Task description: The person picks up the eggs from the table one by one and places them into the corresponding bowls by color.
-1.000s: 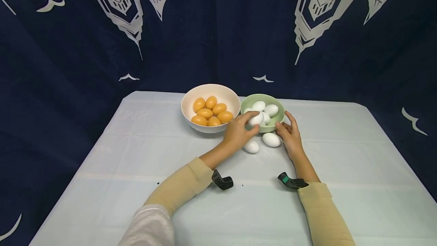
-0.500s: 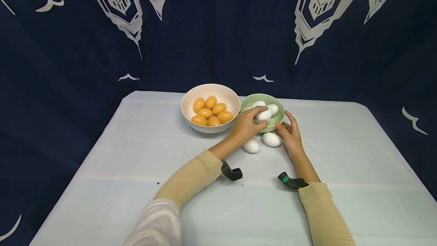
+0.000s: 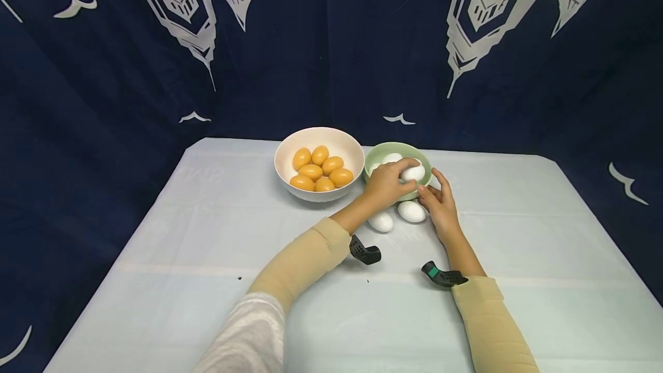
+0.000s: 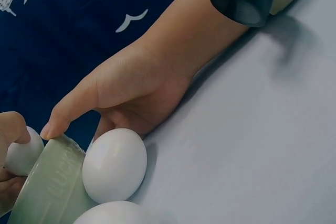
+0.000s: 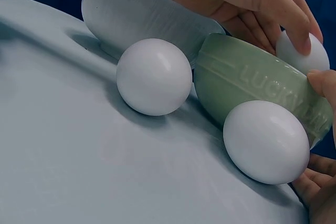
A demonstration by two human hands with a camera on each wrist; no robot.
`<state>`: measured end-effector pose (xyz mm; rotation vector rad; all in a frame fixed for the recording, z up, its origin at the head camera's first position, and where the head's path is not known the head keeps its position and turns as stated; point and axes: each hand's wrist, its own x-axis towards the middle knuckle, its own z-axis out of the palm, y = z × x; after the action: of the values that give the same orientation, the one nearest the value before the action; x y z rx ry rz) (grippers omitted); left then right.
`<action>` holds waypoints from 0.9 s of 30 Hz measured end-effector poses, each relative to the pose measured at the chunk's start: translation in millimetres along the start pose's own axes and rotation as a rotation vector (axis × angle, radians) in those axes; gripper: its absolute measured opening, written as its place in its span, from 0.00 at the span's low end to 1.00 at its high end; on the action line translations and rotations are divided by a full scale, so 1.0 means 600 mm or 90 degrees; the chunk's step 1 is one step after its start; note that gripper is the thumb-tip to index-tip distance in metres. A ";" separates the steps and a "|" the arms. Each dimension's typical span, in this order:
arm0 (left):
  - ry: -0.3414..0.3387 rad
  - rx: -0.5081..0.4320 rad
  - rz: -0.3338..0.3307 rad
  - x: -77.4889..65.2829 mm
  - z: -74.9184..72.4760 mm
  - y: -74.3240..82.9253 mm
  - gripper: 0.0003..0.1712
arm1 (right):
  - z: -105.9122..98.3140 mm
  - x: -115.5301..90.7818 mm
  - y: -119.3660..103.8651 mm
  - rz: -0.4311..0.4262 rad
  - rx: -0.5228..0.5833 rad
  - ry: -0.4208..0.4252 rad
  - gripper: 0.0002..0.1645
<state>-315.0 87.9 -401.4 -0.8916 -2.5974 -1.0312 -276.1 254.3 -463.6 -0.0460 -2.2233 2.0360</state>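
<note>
In the head view, my left hand [image 3: 385,186] pinches a white egg [image 3: 412,174] over the inside of a small green bowl [image 3: 374,157]. The same egg [image 5: 303,53] shows between thumb and fingers in the right wrist view. My right hand [image 3: 441,209] steadies the bowl at its right side, thumb on the rim and fingers lower down, as the left wrist view shows. Other white eggs [image 3: 392,158] lie in the bowl, partly hidden by my left hand. Two more sit on the table before it, one white egg [image 3: 411,212] near my right hand and another [image 3: 380,221] below my left wrist.
Left of the green bowl, close against it, stands a larger cream bowl [image 3: 347,144] with several orange eggs [image 3: 311,172] inside. Both rest near the far edge of a white-covered table [image 3: 181,217]. Behind hangs a dark blue printed curtain [image 3: 290,45].
My left hand has moved to the right across the green bowl, carrying the white egg from its left part to its right part. The right hand stays in place on the bowl.
</note>
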 end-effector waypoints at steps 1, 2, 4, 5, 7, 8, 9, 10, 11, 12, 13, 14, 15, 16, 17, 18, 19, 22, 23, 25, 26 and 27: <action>-0.007 0.008 -0.003 0.003 0.001 0.000 0.24 | 0.000 0.000 0.000 0.001 0.001 0.002 0.43; -0.015 0.018 -0.008 0.005 0.003 0.001 0.24 | 0.000 0.000 0.000 0.003 0.004 0.003 0.43; -0.026 0.032 -0.014 0.011 0.006 0.001 0.24 | 0.000 -0.001 -0.001 0.006 0.009 0.005 0.42; -0.031 0.037 -0.016 0.013 0.007 0.001 0.24 | 0.000 -0.001 -0.002 0.007 0.010 0.006 0.42; -0.040 0.039 -0.017 0.016 0.009 0.000 0.24 | 0.000 -0.001 -0.002 0.009 0.014 0.007 0.42; -0.043 0.039 -0.018 0.018 0.010 0.000 0.24 | 0.000 -0.001 -0.002 0.010 0.013 0.008 0.42; -0.046 0.039 -0.019 0.019 0.011 0.000 0.24 | 0.001 -0.002 -0.003 0.011 0.011 0.007 0.42; -0.049 0.040 -0.020 0.020 0.013 0.000 0.24 | 0.001 -0.002 -0.003 0.011 0.010 0.007 0.42; -0.052 0.043 -0.021 0.021 0.014 0.000 0.24 | 0.001 -0.002 -0.004 0.012 0.010 0.007 0.42; -0.054 0.048 -0.023 0.022 0.015 -0.001 0.24 | 0.002 -0.002 -0.004 0.013 0.010 0.008 0.42; -0.055 0.052 -0.025 0.023 0.017 -0.001 0.24 | 0.002 -0.002 -0.005 0.013 0.008 0.008 0.42; -0.057 0.057 -0.026 0.023 0.018 -0.002 0.24 | 0.002 -0.002 -0.005 0.013 0.008 0.008 0.42; -0.057 0.061 -0.026 0.024 0.019 -0.003 0.24 | 0.002 -0.002 -0.005 0.011 0.009 0.008 0.42; -0.057 0.064 -0.025 0.024 0.020 -0.003 0.24 | 0.002 -0.002 -0.005 0.009 0.010 0.009 0.42; -0.056 0.067 -0.023 0.025 0.021 -0.004 0.24 | 0.002 -0.001 -0.005 0.009 0.010 0.010 0.42; -0.054 0.066 -0.020 0.025 0.021 -0.004 0.24 | 0.002 -0.001 -0.005 0.007 0.010 0.010 0.42; -0.052 0.065 -0.018 0.025 0.022 -0.005 0.24 | 0.002 -0.001 -0.005 0.006 0.011 0.010 0.42; -0.050 0.065 -0.016 0.025 0.022 -0.006 0.23 | 0.002 0.000 -0.004 0.010 0.013 0.010 0.42; -0.051 0.065 -0.016 0.025 0.021 -0.006 0.23 | 0.002 0.000 -0.004 0.012 0.015 0.010 0.42; -0.056 0.066 -0.018 0.025 0.021 -0.007 0.23 | 0.003 0.000 -0.005 0.016 0.018 0.008 0.42; -0.058 0.066 -0.019 0.025 0.021 -0.007 0.23 | 0.004 -0.003 -0.011 0.021 0.019 0.006 0.42; -0.060 0.065 -0.018 0.025 0.020 -0.007 0.23 | 0.004 -0.003 -0.011 0.024 0.020 0.004 0.42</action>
<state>-329.1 100.8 -406.7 -0.9025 -2.7206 -0.8751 -274.1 251.2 -457.2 -0.0922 -2.2023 2.0874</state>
